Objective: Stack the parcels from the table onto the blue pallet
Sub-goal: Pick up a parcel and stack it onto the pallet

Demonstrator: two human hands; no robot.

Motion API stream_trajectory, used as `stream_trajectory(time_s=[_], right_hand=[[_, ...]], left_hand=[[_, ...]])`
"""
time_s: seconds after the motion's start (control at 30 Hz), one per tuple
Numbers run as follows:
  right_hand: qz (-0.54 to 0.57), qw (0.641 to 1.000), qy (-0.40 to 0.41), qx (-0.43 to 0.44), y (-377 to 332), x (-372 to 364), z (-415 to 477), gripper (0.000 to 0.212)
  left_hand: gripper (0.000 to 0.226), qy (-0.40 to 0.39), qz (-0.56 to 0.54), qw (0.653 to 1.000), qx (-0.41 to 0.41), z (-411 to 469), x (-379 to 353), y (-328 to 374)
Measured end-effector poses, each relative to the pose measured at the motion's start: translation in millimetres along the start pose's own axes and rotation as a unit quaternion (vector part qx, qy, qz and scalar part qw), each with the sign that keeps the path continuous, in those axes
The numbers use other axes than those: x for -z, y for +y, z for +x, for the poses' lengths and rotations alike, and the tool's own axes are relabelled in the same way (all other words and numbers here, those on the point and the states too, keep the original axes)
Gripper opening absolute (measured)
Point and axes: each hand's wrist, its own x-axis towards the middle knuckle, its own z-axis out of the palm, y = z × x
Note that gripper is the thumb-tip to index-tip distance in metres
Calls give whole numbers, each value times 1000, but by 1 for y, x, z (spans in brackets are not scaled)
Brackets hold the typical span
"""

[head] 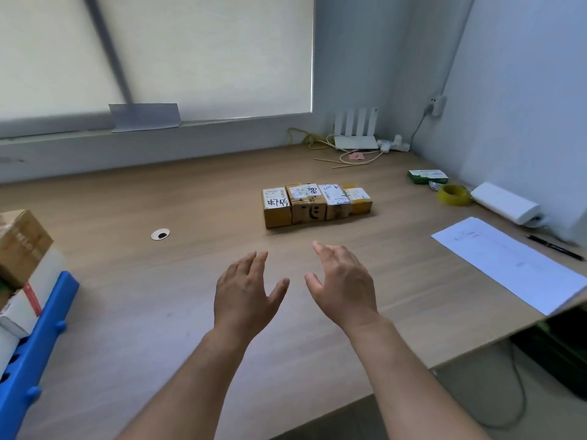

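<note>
The left hand [244, 290] and the right hand [343, 281] were held out side by side above the wooden table [158, 328], with their backs up and their palms turned a little toward each other. The left fingers [255, 262] were straight and close together, and the right fingers [324, 250] were loose and a bit bent. Neither hand held or touched anything. Straight ahead of the fingertips, near but not touching, four small cardboard parcels [317, 203] sat on the table in a tight row, side against side, with white labels on top. The second one from the left had a smiley face drawn on its front. Far to the left of the fingers, at the side of the table, was the blue pallet [31, 354], with a brown box [22, 246] on top of a white box [28, 300] on it. Ahead and to the left of the left fingers was a round cable hole [160, 234]. To the right of the right fingers lay a white sheet of paper [508, 265]. Past the paper were a black pen [554, 247], a yellow tape roll [453, 195] and a green packet [427, 176]. Far ahead of the fingers, in the back corner, stood a white router [357, 131].
</note>
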Motion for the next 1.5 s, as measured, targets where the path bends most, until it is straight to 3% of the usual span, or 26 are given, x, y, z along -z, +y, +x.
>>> stream_trajectory(time_s=[0.4, 0.83, 1.03, 1.27, 1.4, 1.5], right_hand=[[-28, 998, -62, -10, 51, -29, 127, 55], [25, 983, -176, -45, 79, -153, 276, 51], [48, 973, -183, -136, 93, -204, 310, 45], [72, 961, -211, -163, 100, -236, 335, 56], [162, 943, -213, -199, 98, -247, 338, 60], [306, 896, -194, -256, 97, -249, 334, 45]], left_hand=[[69, -36, -44, 997, 56, 118, -53, 8], [71, -90, -82, 979, 162, 260, -121, -51], [68, -103, -162, 962, 195, 309, -163, -75], [61, -113, -259, 927, 245, 346, -199, -89], [52, -112, -332, 909, 227, 343, -209, -95], [54, -115, -379, 894, 212, 335, -208, -94]])
